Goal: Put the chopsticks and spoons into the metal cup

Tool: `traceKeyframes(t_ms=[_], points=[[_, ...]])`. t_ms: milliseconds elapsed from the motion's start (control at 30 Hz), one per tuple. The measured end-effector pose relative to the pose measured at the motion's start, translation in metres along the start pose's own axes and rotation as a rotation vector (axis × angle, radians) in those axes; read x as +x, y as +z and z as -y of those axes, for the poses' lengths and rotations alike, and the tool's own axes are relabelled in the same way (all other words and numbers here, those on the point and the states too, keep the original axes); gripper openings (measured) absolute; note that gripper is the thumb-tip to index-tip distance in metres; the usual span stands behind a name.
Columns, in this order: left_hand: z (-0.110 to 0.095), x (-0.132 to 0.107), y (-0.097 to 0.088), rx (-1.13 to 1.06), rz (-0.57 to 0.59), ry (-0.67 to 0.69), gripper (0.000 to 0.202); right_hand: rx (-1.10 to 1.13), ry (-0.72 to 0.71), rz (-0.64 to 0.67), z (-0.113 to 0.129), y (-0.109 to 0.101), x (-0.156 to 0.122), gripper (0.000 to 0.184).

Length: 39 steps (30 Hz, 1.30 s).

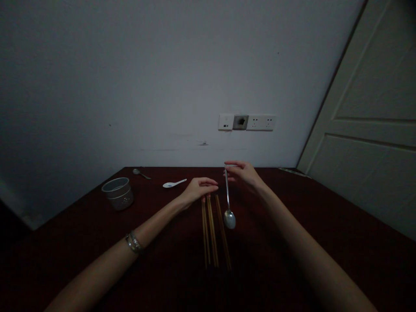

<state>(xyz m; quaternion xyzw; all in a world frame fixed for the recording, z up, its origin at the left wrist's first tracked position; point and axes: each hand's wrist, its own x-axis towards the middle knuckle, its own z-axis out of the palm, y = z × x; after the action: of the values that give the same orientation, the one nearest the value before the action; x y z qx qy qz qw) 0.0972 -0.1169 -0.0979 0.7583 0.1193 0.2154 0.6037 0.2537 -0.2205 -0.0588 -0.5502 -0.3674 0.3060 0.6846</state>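
My right hand (243, 174) pinches the top end of a long-handled metal spoon (229, 219), whose bowl points toward me. Several wooden chopsticks (212, 232) lie lengthwise on the dark red table, just left of that spoon. At their far ends hovers my left hand (199, 189), fingers stretched to the right and thumb apart; whether its lower fingers touch the chopsticks cannot be made out. A white soup spoon (174, 183) rests left of this hand.
A grey cup-like container (118, 193) stands at the table's left side. Behind it lies a small metal spoon (141, 174). The table (266, 260) meets a pale wall with sockets (247, 122). A panelled door (367, 112) is at the right.
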Motion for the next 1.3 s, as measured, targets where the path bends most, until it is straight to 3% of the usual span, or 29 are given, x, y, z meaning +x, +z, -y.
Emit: traceKeyframes(t_ms=[200,400,767,1300], points=[[0.05,0.021,-0.041,0.118,-0.244,-0.051,0.025,-0.032,0.168,0.015,-0.042,-0.03,0.011,0.021],[0.081,0.024,-0.068,0.04,-0.354,-0.104,0.027,-0.052,0.24,-0.001,-0.069,-0.037,0.017,0.014],[0.098,0.019,-0.077,-0.057,-0.422,-0.227,0.033,-0.079,0.334,-0.01,-0.094,-0.037,0.021,0.013],[0.102,0.017,-0.076,-0.022,-0.407,-0.206,0.033,-0.208,0.382,0.075,-0.108,-0.04,0.025,0.016]])
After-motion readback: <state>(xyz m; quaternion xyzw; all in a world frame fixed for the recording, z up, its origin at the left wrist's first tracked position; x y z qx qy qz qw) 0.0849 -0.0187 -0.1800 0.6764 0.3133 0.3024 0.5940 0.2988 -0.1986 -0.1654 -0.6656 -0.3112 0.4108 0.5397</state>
